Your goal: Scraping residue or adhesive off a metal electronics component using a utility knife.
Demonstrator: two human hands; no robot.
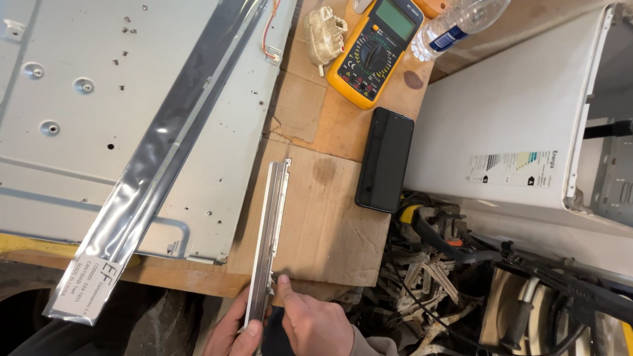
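A long narrow metal strip (pixel 271 217) lies lengthwise over a brown cardboard sheet (pixel 323 224) on the wooden bench. My left hand (pixel 234 333) grips the strip's near end from the left, thumb on top. On the right of that same end sits my right hand (pixel 316 323), its index finger pressed against the strip's edge. Both hands are at the bottom edge of the view, partly cut off.
A grey metal back panel (pixel 86 105) with a silvery foil bag (pixel 151 171) across it fills the left. Beyond the cardboard are a black phone (pixel 385 158), a yellow multimeter (pixel 376 49), a plastic bottle (pixel 458 23) and a crumpled glove (pixel 325 33). A white appliance (pixel 521 118) and tangled tools (pixel 475 277) lie right.
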